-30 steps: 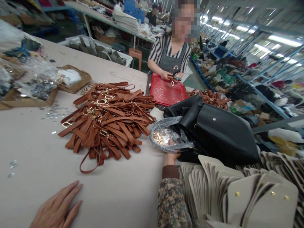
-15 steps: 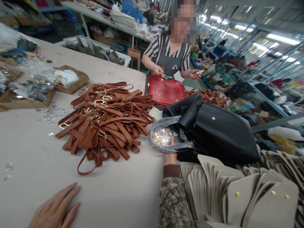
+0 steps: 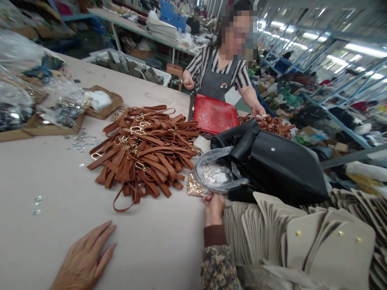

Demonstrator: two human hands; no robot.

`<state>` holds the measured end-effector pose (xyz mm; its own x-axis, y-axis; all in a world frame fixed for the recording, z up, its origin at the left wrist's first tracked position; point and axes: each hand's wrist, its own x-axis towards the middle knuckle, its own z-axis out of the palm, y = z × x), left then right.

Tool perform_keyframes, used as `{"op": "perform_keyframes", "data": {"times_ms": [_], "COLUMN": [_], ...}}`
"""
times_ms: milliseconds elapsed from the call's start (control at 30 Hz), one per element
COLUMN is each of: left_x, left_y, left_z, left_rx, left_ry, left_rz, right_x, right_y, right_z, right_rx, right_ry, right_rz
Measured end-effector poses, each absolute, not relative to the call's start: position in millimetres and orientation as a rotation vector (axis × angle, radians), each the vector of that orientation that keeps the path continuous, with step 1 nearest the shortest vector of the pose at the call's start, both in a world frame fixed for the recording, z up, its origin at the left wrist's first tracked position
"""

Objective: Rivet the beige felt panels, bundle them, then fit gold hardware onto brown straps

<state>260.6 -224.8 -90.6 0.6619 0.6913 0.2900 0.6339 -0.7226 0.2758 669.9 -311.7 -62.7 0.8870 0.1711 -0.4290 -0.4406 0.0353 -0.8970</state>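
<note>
My left hand lies flat on the pale table at the bottom left, fingers stretched out, holding nothing. My right hand, in a camouflage sleeve, is closed at the near rim of a clear plastic bag that holds small gold metal fittings. What the fingers grip is hidden. A black bag lies just behind the plastic bag. A heap of brown leather straps with gold clasps lies left of it.
Beige leather flaps with gold studs are stacked at the lower right. A person in a striped top works across the table at a red tray, with more brown straps beside it. Cardboard trays of parts and loose clear studs sit at left.
My right hand has drawn back toward me from inside the plastic bag to its near rim. The gold fittings now show at the bag's near corner. The person opposite has spread both arms.
</note>
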Motion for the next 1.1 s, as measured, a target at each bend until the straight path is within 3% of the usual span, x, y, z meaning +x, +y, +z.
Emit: {"op": "perform_keyframes", "data": {"times_ms": [433,833,1100], "left_x": [270,262,307], "left_y": [-237,-229,-196], "left_z": [-60,-42,16], "left_rx": [2.706,2.138,1.716], "left_ry": [1.115,0.928,0.557], "left_rz": [0.451,0.525,0.41], "right_x": [522,449,425], "right_y": [-377,-388,-392], "right_z": [-32,-21,9], "right_rx": [-1.449,-1.618,-1.703], "right_ry": [0.282,0.006,-0.334], "right_rz": [0.565,0.57,0.704]}}
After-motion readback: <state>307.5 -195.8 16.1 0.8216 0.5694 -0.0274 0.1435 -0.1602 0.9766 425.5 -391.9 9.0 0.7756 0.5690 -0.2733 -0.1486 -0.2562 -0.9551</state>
